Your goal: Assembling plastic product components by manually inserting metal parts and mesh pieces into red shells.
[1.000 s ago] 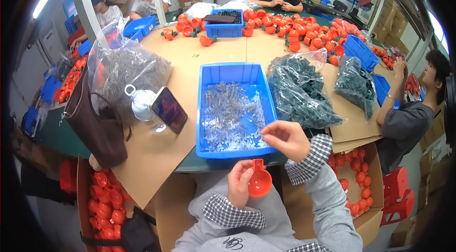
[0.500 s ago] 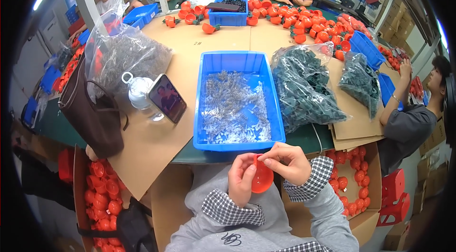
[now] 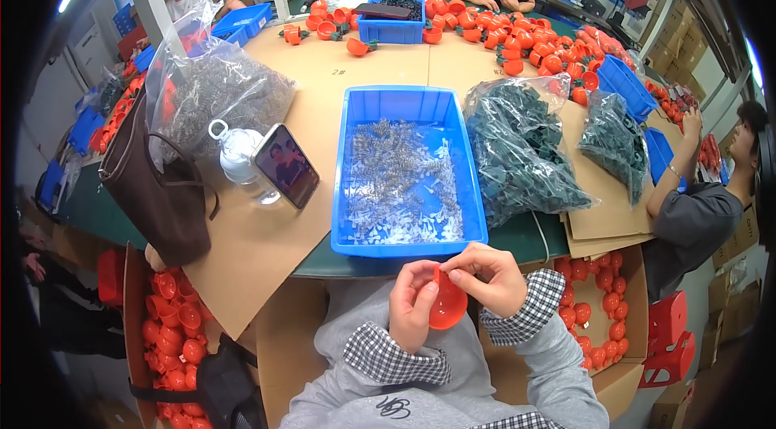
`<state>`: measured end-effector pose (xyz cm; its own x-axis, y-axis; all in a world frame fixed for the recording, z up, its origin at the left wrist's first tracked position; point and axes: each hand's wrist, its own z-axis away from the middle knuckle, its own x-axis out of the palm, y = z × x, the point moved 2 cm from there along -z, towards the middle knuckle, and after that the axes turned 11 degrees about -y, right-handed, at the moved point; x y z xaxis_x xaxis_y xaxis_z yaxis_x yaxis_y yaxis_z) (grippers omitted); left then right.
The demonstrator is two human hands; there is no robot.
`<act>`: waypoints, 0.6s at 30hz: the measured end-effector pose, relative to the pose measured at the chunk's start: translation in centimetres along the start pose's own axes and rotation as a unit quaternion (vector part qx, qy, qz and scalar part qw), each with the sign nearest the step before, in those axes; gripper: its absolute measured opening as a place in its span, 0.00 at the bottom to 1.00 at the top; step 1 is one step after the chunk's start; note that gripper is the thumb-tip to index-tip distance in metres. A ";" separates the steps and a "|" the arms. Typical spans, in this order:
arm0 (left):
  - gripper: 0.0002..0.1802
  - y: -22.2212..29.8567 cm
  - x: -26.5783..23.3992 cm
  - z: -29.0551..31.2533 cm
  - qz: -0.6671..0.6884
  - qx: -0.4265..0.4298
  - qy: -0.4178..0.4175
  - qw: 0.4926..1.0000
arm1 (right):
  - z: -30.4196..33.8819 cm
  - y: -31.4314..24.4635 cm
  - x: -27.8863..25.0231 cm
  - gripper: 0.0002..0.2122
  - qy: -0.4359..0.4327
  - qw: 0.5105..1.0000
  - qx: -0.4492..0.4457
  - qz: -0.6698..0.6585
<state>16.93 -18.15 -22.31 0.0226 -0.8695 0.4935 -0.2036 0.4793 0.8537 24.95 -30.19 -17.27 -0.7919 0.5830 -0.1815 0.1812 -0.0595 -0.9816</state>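
Over my lap, a small glossy red plastic cup point(image 3: 449, 309) with a narrow upright tab is held in my left hand point(image 3: 411, 309), its thumb and fingers closed on the cup's left side. My right hand point(image 3: 490, 280) is pinched at the top of the tab; whatever its fingertips grip is too small or hidden to make out. Just beyond both hands stands a blue bin point(image 3: 404, 250). Inside it lie a heap of small metal springs point(image 3: 386, 156) and many small white plastic pieces point(image 3: 400, 225).
Bags of dark green parts point(image 3: 521, 150) lie right of the bin. Leftward are a phone point(image 3: 286, 166), a bottle point(image 3: 237, 156), a bag of springs point(image 3: 218, 94) and a brown handbag point(image 3: 158, 178). Cartons of red cups point(image 3: 174, 340) flank me. Several people sit around the table.
My hands and the red cup stay almost in place, with only slight finger movement. The person at the right has lowered a raised hand a little.
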 end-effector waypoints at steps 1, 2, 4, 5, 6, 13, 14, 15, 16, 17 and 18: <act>0.15 0.0 0.0 0.0 -0.002 0.000 -0.002 1.000 | 0.0 0.0 0.0 0.06 -0.002 1.000 -0.004 0.003; 0.15 0.0 0.0 0.0 -0.002 0.000 -0.002 1.000 | -0.1 -0.1 0.1 0.06 -0.002 1.000 -0.004 0.003; 0.15 0.1 0.0 0.1 0.002 -0.006 -0.005 1.000 | -0.2 -0.5 0.3 0.06 0.006 1.000 0.010 -0.028; 0.15 0.2 0.0 0.1 0.003 -0.005 -0.004 1.000 | -0.2 -0.4 0.3 0.06 0.005 1.000 0.010 -0.027; 0.15 0.2 0.1 0.1 -0.004 -0.003 -0.005 1.000 | -0.3 -0.4 0.3 0.05 0.002 1.000 0.012 -0.018; 0.15 0.3 -0.1 0.4 0.062 -0.007 -0.008 0.998 | -0.6 -1.3 0.6 0.05 -0.003 0.999 0.042 -0.008; 0.15 0.3 -0.3 0.5 0.062 -0.005 -0.006 0.998 | -0.7 -1.7 0.5 0.05 -0.005 0.999 0.042 -0.008; 0.15 0.2 -0.5 0.5 0.071 -0.009 -0.003 0.997 | -1.0 -2.2 0.5 0.05 -0.034 0.996 0.049 0.063; 0.14 0.2 -0.6 0.5 0.080 -0.012 0.000 0.997 | -1.3 -2.5 0.4 0.05 -0.063 0.988 0.055 0.132; 0.14 0.2 -0.7 0.5 0.081 -0.011 0.001 0.997 | -1.7 -2.7 0.0 0.05 -0.064 0.987 0.056 0.133; 0.13 0.2 -0.7 0.5 0.084 -0.006 -0.008 0.996 | -2.2 -3.1 -0.8 0.05 -0.066 0.985 0.019 0.155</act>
<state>16.42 -17.53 -22.56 -0.0253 -0.7790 0.6265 -0.1910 0.6189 0.7619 26.28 -28.66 -14.00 -0.7716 0.4206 -0.4772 0.4067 -0.2506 -0.8785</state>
